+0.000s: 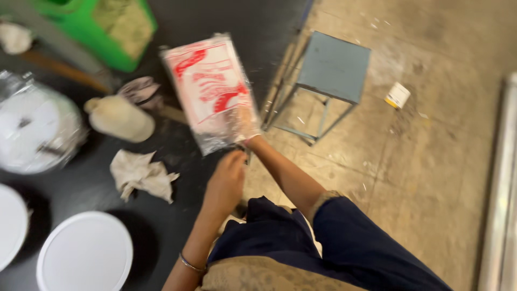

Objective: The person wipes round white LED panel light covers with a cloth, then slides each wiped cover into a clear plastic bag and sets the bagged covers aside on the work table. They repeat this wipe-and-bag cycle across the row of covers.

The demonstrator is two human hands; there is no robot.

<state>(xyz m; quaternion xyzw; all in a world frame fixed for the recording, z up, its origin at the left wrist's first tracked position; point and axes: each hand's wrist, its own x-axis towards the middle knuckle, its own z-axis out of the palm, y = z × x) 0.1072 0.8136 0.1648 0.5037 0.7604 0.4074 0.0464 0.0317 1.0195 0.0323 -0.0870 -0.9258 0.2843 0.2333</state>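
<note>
In the head view, blurred by motion, a clear plastic packet with red print over a white filling stands tilted in the upper middle of the frame, above a black table. The right hand reaches up from the lower right and seems to lie inside or behind the packet's lower right corner, seen through the film; whether its fingers are spread or closed cannot be told. The left hand sits just below the packet's bottom edge, fingers curled together at that edge, though what it pinches is too smeared to make out. A thin bangle circles the left wrist. At the left edge of the frame a round clear container holds something white, its contents unclear. Beside it, towards the centre, lies a pale cream lump or jar, and below that a crumpled pale cloth. Two white round lids or plates fill the lower left corner. A green bin sits at the upper left. On the concrete floor to the right stands a grey-blue metal stool, with a small white tub lying well apart from it further right.
</note>
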